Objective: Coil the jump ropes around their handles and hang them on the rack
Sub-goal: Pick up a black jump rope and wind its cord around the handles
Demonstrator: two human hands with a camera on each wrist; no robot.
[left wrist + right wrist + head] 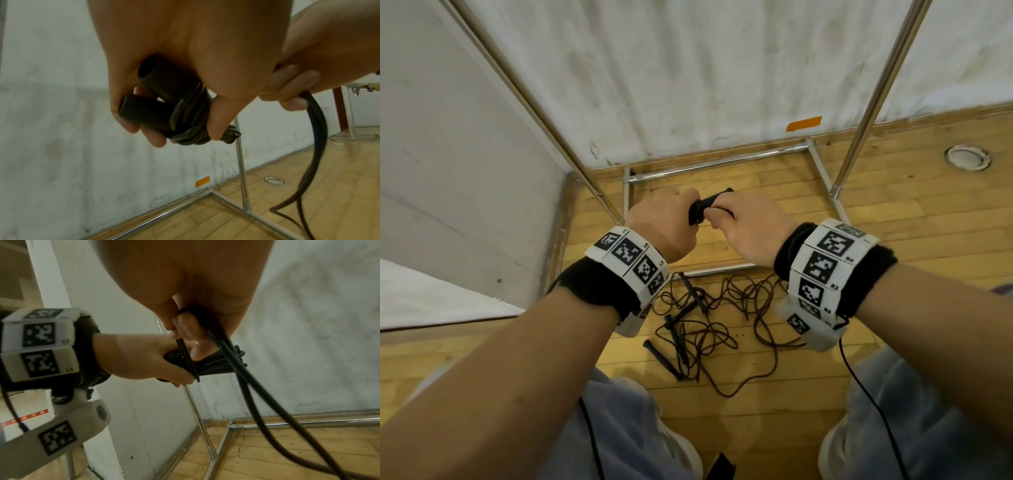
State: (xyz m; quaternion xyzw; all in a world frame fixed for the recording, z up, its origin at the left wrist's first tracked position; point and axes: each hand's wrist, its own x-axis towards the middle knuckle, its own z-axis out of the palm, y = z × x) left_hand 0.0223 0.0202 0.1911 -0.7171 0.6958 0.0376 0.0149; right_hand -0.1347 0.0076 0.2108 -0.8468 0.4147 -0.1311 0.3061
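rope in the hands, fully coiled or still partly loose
Partly loose: several turns wrap the handles in the left hand, but strands of rope trail from the right hand.

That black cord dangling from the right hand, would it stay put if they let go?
Probably not. The rope droops limply from the right hand, so it looks floppy. The turns wound on the handles in the left hand might spring loose.

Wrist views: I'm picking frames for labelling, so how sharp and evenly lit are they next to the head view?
Left wrist view: soft, the left hand looms large and shadowed, rope smeared. Right wrist view: right hand dim and unfocused, rope blurred, wall bowed by the lens. Head view: sharpest and evenly lit, though the rack poles splay outward.
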